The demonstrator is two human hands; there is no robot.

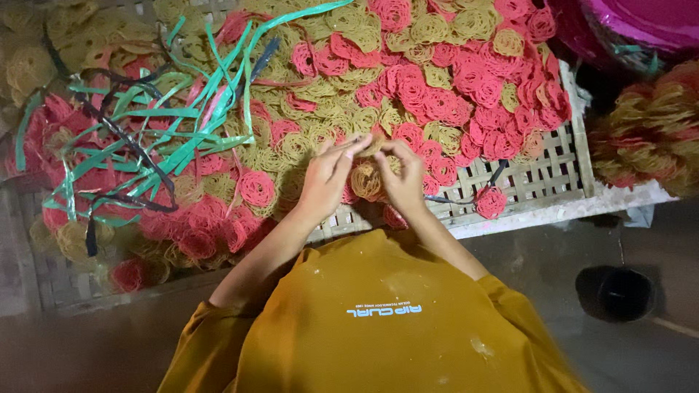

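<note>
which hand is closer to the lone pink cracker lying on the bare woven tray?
Right. The right hand is just beside the lone pink cracker on the woven tray; the left hand sits farther off, beyond the right hand.

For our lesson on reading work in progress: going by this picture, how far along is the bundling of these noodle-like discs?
Done: a stacked bundle sits to the right of the woven tray. In hand: the left hand and right hand pinch a small stack of discs. Left: most of it, with loose pink and yellow discs covering the tray and green strips lying unused.
</note>
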